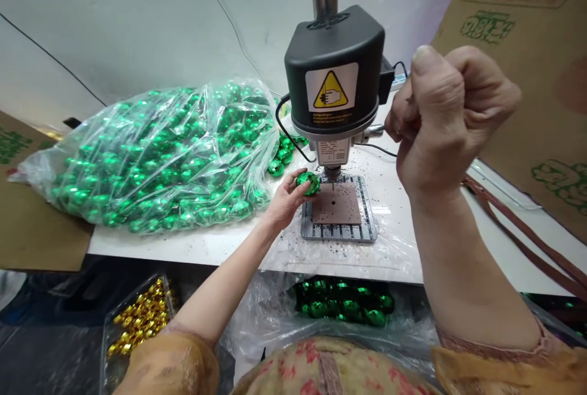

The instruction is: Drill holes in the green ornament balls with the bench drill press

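My left hand (288, 198) pinches a shiny green faceted ball (308, 184) at the left side of the drill press's base. The ball sits beside the chuck (332, 172), a little over the brown square board (342, 208), which has a dark hole in it. My right hand (443, 117) is closed in a fist at the right of the black drill press (337, 71), around its feed lever (373, 131); most of the lever is hidden by the fingers. Dark shavings lie scattered on the slotted metal base (367, 230) and around it.
A large clear bag of green balls (174, 156) lies on the white table (206, 245) at left, with loose green balls (276, 167) beside it. Cardboard boxes (518, 77) flank the table. Below are more green balls (348, 303) in plastic and a bin of gold balls (142, 315).
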A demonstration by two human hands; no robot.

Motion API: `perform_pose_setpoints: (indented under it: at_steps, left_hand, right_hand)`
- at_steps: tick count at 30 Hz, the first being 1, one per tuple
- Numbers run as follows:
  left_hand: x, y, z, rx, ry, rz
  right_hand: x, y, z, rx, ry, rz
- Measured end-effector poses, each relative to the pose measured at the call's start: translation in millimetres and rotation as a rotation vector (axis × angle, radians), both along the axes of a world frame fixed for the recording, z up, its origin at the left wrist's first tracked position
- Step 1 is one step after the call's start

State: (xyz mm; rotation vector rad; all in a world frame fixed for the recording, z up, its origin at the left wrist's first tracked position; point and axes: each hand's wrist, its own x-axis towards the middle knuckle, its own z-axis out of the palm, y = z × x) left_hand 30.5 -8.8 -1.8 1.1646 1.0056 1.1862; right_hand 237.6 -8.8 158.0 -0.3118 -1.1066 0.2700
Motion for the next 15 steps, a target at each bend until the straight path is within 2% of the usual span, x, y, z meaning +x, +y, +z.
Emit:
perform_pose_setpoints:
  at_steps: [7,10,15]
  left_hand:
    - [8.3,1.1,-21.7,0.183,0.247,0.014]
    - [10.7,-0.5,-24.1,0.224,0.342,-0.023]
    - [12.7,-3.9,-24.1,0.313,0.519,0.006]
  right_hand:
    - [-1.6,-4.7,2.1,-0.051,-0.011,-0.001]
    - [-2.0,-6.7,2.5,-0.074,-0.027,-0.037]
    - [-2.4,-7.3,2.1,-0.089,-0.05,-0.057]
